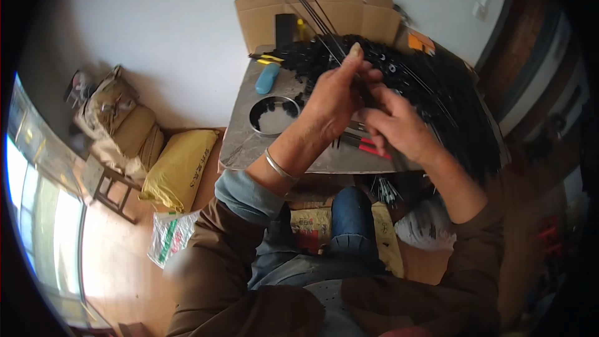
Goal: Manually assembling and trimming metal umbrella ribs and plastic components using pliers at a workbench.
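The left hand [331, 97] is closed around a small bundle of thin black rods [315, 15], its thumb pointing up along them. The rods slant up and to the left out of the fist, their far ends fanning slightly apart in front of the cardboard. The right hand [402, 128] is just beside and below the left, its fingers curled inward; that part is blurred and partly overlapped, so I cannot tell whether it grips the lower part of the bundle or only touches it.

Both hands are above a grey table [240, 150]. Under and beyond them, a large heap of black parts [437, 87] spreads over its middle and right side. Near the right hand, on the front part of the table, lies a tool with red handles [374, 148]. To the left of the left hand sits a round metal-rimmed dish [277, 123] with small black pieces in it, and behind that lies a light-blue case [267, 78]. A folded-open cardboard sheet [259, 19] stands along the table's back edge, with an upright black block [285, 30] in front of it and an orange piece [421, 42] farther right. On the floor, left of the table, lies a yellow sack [184, 168].
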Motion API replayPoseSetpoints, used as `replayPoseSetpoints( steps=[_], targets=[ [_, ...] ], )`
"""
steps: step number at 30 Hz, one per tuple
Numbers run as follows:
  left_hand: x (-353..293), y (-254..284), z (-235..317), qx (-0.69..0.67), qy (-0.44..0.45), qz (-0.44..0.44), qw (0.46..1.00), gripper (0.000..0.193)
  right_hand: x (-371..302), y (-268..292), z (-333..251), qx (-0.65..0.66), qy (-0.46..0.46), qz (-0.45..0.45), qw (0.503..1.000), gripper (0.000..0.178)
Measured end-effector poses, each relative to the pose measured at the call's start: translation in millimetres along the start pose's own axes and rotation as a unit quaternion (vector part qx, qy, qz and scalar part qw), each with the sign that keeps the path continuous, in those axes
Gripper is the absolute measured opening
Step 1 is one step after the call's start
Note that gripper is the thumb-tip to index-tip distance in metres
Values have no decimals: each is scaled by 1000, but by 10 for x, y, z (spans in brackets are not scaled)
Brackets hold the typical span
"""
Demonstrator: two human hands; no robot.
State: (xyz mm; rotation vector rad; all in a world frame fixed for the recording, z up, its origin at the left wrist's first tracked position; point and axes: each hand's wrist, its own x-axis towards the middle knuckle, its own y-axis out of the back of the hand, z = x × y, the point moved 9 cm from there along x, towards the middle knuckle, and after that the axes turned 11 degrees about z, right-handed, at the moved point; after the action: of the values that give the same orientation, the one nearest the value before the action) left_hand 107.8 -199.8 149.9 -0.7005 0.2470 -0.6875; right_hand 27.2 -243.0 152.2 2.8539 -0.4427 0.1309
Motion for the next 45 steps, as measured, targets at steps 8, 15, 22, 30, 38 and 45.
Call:
replayPoseSetpoints(
  steps=[8, 15, 22, 30, 38, 45],
  targets=[
    [329, 398, 171, -9, -34, 28, 999, 37, -225, -154, 675, -55, -9, -202, 978, 33],
    [173, 185, 209, 254, -96, 61, 961, 45, 406, 2663, 1621, -214, -17, 350, 912, 21],
    [246, 405, 48, 184, 33, 61, 981, 50, 442, 3701, 1988, -452, -64, 456, 764, 19],
    [314, 309, 49, 146, 9, 45, 988, 32, 794, 3895, 2327, -605, -108, 408, 675, 22],
    [538, 115, -273, 42, 25, 33, 998, 32, 1031, 3841, 1792, -161, -10, 419, 894, 30],
    [516, 204, -334, 50, -40, 74, 995, 35, 761, 993, 523, 76, -10, 101, 992, 23]
  ],
)
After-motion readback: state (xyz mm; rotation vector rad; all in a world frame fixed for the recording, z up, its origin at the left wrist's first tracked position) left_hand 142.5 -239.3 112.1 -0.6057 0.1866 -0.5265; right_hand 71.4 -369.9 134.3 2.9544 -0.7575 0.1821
